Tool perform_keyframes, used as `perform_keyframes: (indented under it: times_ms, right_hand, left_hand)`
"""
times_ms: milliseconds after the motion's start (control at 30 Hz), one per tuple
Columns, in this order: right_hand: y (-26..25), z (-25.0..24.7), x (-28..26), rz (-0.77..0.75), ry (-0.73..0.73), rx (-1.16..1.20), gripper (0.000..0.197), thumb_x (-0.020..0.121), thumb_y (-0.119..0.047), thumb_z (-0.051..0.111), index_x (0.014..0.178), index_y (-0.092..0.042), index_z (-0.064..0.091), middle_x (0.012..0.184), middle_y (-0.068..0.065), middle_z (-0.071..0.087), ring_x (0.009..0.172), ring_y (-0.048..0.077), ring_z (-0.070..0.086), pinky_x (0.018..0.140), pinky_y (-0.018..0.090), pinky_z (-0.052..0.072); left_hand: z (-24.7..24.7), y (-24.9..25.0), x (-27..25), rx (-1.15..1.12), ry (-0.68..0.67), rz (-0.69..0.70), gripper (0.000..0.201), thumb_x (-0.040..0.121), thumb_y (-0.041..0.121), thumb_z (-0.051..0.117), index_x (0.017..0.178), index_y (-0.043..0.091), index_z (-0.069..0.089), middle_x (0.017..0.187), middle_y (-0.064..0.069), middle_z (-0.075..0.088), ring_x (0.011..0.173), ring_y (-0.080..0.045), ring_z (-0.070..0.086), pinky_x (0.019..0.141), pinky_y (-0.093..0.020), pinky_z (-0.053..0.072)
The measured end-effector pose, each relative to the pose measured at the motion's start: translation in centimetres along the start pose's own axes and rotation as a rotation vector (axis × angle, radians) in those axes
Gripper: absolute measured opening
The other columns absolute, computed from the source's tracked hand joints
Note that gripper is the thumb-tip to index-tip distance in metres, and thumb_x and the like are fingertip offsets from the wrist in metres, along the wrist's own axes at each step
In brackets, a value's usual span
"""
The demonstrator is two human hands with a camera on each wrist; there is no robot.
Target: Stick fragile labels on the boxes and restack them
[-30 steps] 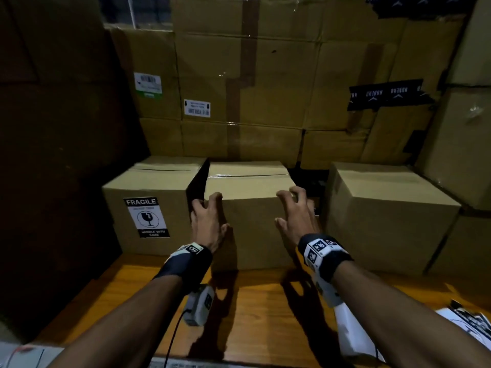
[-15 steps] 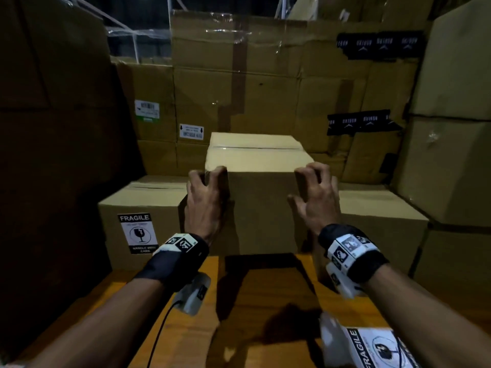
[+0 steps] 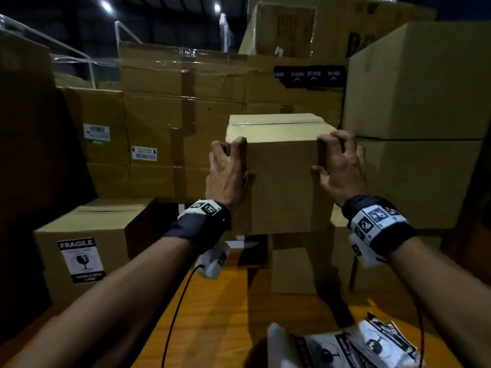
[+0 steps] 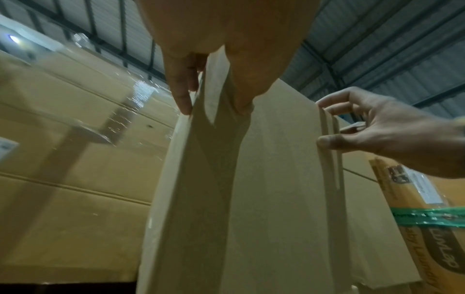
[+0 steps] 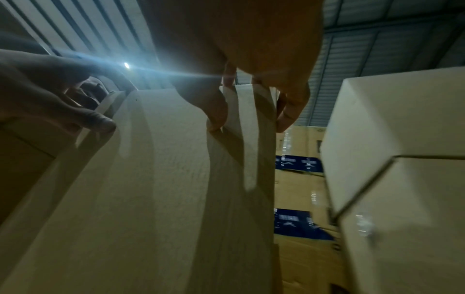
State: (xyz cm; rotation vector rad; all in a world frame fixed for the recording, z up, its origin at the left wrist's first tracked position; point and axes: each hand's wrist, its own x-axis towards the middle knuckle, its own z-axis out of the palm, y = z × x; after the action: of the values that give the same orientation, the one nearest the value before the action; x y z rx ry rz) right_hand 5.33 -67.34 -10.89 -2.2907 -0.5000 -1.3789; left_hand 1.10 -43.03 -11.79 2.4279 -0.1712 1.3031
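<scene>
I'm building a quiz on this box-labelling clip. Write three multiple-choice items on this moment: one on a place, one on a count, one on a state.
1. Where is the box that already carries a FRAGILE label?
A. lower left, on the wooden surface
B. atop the right stack
C. between the hands

2. How many hands grip the lifted box?
A. none
B. one
C. two

3. What state is the lifted box in?
A. flaps open
B. closed, held clear of the wooden surface
C. crushed flat

Answers:
1 A: the labelled box sits lower left on the wooden surface.
2 C: the left hand and right hand curl round its side edges.
3 B: the lifted box has its top sealed and a gap beneath it.
</scene>
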Motion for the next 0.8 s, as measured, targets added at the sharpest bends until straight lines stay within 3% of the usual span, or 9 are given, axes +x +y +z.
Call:
perform_keyframes:
  times_ms: [100,267,367,467,533,600,667,767,800]
  right_hand:
    - [3.0,-0.9,-0.2,0.017,-0.004,-0.016,0.071,0.076,-0.005,0.078,0.136,-0.021,0.046,0.143,0.013,0.036,0.119,0.046,0.041,0.100,0.060,0.042]
    - [7.5,-1.2,-1.0,-0.005,-0.029,-0.076,0.071,0.074,-0.008,0.081,0.132,-0.018,0.041,0.140,0.017,0.040,0.120,0.043,0.045,0.104,0.057,0.036]
    - [8.6,-1.7,-1.8,0.048,0.020,-0.175,0.055,0.076,-0.012,0.079,0.125,-0.013,0.052,0.142,0.016,0.040,0.121,0.045,0.041,0.099,0.055,0.042]
    - [8.8,-1.7,-3.2,0.030,0.022,-0.309,0.044,0.077,-0.017,0.076,0.117,-0.017,0.059,0.139,0.013,0.038,0.120,0.040,0.036,0.089,0.054,0.044]
    - [9.1,-1.1,-4.4,-0.027,-0.028,-0.298,0.044,0.078,-0.020,0.075,0.119,-0.018,0.059,0.134,0.013,0.040,0.114,0.038,0.040,0.084,0.053,0.045]
    - [9.3,0.0,-5.5,-0.070,-0.129,-0.271,0.048,0.079,-0.022,0.076,0.123,-0.017,0.056,0.132,0.013,0.041,0.112,0.036,0.045,0.083,0.050,0.049]
    - [9.7,0.8,-5.8,-0.057,-0.236,-0.258,0.053,0.082,-0.024,0.075,0.130,-0.015,0.053,0.137,0.013,0.038,0.116,0.036,0.044,0.088,0.047,0.051]
    - [10.3,1.7,-5.8,0.007,-0.358,-0.257,0.060,0.087,-0.029,0.069,0.140,-0.015,0.045,0.149,0.013,0.027,0.131,0.036,0.035,0.103,0.047,0.046]
    - [10.5,1.8,-5.8,0.017,-0.386,-0.261,0.062,0.088,-0.031,0.068,0.142,-0.015,0.042,0.153,0.013,0.022,0.135,0.035,0.031,0.107,0.047,0.043]
  left_hand:
    - [2.7,2.3,0.2,-0.020,-0.027,-0.002,0.079,0.085,0.018,0.076,0.138,0.032,0.018,0.127,-0.015,0.031,0.110,-0.031,0.044,0.075,-0.031,0.045]
    - [6.2,5.1,0.4,-0.084,-0.064,-0.039,0.087,0.084,0.016,0.076,0.142,0.035,0.014,0.134,-0.016,0.029,0.117,-0.034,0.043,0.086,-0.044,0.052]
    - [7.3,5.7,-0.1,-0.165,-0.051,0.040,0.086,0.080,0.008,0.077,0.135,0.031,0.015,0.138,-0.019,0.031,0.122,-0.038,0.044,0.094,-0.046,0.050]
    - [8.5,5.8,-2.2,-0.105,-0.119,0.022,0.075,0.082,0.011,0.076,0.129,0.031,0.021,0.145,-0.017,0.023,0.128,-0.041,0.041,0.092,-0.050,0.055]
    - [9.5,5.7,-3.6,-0.075,-0.196,-0.005,0.072,0.083,0.014,0.075,0.134,0.029,0.026,0.148,-0.011,0.014,0.133,-0.042,0.035,0.092,-0.054,0.055]
    - [10.3,5.6,-4.3,-0.091,-0.253,-0.025,0.075,0.084,0.011,0.074,0.143,0.025,0.029,0.150,-0.008,0.008,0.136,-0.043,0.033,0.100,-0.056,0.050]
    - [10.9,5.7,-4.2,-0.106,-0.293,-0.003,0.081,0.084,0.009,0.075,0.149,0.023,0.028,0.153,-0.009,0.004,0.136,-0.043,0.034,0.107,-0.054,0.046]
    - [11.3,6.2,-3.6,-0.139,-0.419,0.019,0.092,0.084,0.009,0.076,0.155,0.026,0.020,0.159,-0.009,-0.006,0.140,-0.037,0.032,0.111,-0.033,0.035]
    - [11.8,6.1,-3.3,-0.111,-0.467,0.023,0.097,0.084,0.009,0.075,0.157,0.027,0.014,0.160,-0.008,-0.011,0.141,-0.036,0.031,0.112,-0.032,0.033]
